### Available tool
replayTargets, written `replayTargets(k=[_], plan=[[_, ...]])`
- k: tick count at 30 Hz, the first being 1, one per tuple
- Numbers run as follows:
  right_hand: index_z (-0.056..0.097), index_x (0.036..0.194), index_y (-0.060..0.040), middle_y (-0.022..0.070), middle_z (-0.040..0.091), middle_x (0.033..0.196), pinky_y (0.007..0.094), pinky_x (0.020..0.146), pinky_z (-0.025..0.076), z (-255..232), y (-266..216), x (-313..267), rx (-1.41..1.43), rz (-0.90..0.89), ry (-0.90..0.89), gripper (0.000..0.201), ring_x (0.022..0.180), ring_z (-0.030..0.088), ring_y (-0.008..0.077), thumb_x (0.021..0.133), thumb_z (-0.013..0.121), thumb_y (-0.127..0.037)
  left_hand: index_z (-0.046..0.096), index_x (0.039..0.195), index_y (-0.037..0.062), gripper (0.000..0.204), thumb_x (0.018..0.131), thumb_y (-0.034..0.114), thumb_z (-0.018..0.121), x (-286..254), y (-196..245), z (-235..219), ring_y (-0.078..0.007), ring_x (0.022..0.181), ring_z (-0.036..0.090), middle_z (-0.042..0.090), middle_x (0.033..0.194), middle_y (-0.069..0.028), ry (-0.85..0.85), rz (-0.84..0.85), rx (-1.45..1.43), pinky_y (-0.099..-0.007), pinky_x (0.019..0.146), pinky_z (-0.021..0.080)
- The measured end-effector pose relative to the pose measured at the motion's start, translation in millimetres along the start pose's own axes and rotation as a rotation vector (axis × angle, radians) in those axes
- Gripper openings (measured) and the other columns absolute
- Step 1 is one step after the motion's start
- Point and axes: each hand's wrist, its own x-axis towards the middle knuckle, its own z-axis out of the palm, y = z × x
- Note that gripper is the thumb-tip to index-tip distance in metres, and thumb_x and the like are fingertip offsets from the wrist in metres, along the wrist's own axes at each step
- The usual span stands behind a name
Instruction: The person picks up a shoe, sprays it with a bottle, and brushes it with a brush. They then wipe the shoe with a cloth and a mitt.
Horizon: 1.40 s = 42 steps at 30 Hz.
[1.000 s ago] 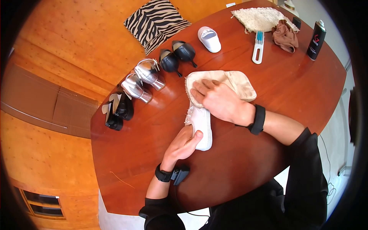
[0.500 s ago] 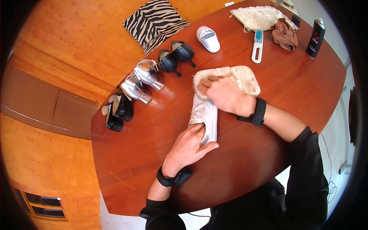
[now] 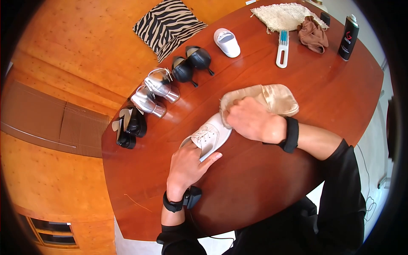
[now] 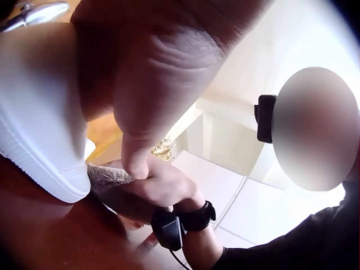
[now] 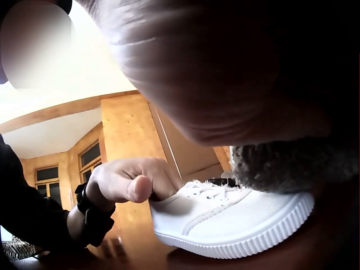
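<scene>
A white lace-up sneaker [image 3: 212, 132] points away over the table, its ribbed sole showing in the right wrist view. My left hand [image 3: 183, 163] holds it from within, fingers down in the opening and bent there, while the thumb [image 5: 138, 189] sticks out free beside the shoe. My right hand [image 3: 257, 121] grips a beige satin polishing mitt [image 3: 282, 98] near its left end, fingers curled over it. The mitt's fuzzy underside [image 5: 270, 169] lies against the sneaker's toe. Its satin end spreads out to the right of the hand.
Along the table's far left edge stand black shoes [image 3: 131, 127], silver heels [image 3: 159, 85], black heels [image 3: 197, 59] and another white sneaker [image 3: 227, 42]. Farther right are a white brush [image 3: 281, 55], a cream fluffy cloth [image 3: 280, 17], a brown cloth [image 3: 313, 36] and a black spray can [image 3: 348, 40].
The sneaker has turned from its side to sole down and its toe has swung right. My left hand has rolled over it, thumb off the sole; my right hand and the mitt have shifted right.
</scene>
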Motion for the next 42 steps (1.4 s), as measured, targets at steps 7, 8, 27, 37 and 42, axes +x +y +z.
replayTargets(k=[7,8,27,37,42], plan=[[0.062,0.093,0.0004,0.0106,0.060,0.101,0.0315,0.078,0.049,18,-19,4,-0.065,-0.028,0.247,0.026,0.097,0.056,0.0230,0.070,0.057,-0.011,0.065,0.088,-0.0014,0.048,0.079,0.046,0.063,4,2,5,-0.0375,0.082,0.058,0.062,0.087,-0.0202,0.053,0.093,-0.074,-0.0434,0.068,0.047],[0.062,0.094,0.0008,0.0111,0.060,0.103,0.0314,0.080,0.048,19,-24,3,-0.002,-0.117,0.348,0.028,0.100,0.055,0.0231,0.070,0.057,-0.012,0.064,0.084,-0.0012,0.047,0.078,0.046,0.065,5,1,4,-0.0378,0.079,0.057,0.061,0.084,-0.0203,0.006,0.053,-0.087,-0.0433,0.067,0.046],[0.066,0.065,-0.0042,0.0131,0.065,0.070,0.0350,0.057,0.051,-23,-9,-13,0.096,-0.091,0.079,0.007,0.071,0.065,0.0272,0.066,0.060,-0.006,0.065,0.080,0.0005,0.050,0.083,0.049,0.057,7,-18,4,-0.0371,0.077,0.059,0.062,0.076,-0.0165,0.162,-0.011,-0.091,-0.0428,0.064,0.047],[0.063,0.082,0.0031,0.0124,0.063,0.083,0.0299,0.062,0.049,10,-42,-8,0.126,-0.120,0.073,0.020,0.083,0.059,0.0223,0.066,0.060,-0.009,0.059,0.089,-0.0027,0.060,0.095,0.051,0.034,12,-31,7,-0.0304,0.081,0.058,0.060,0.082,-0.0198,0.156,-0.249,-0.417,-0.0378,0.073,0.043],[0.058,0.101,0.0090,0.0144,0.061,0.096,0.0280,0.070,0.050,17,-53,-9,0.033,-0.213,0.339,0.040,0.090,0.057,0.0204,0.067,0.059,-0.011,0.060,0.095,-0.0019,0.058,0.096,0.051,0.035,11,-35,3,-0.0165,0.082,0.057,0.062,0.088,-0.0097,-0.025,-0.456,-0.870,-0.0317,0.075,0.044]])
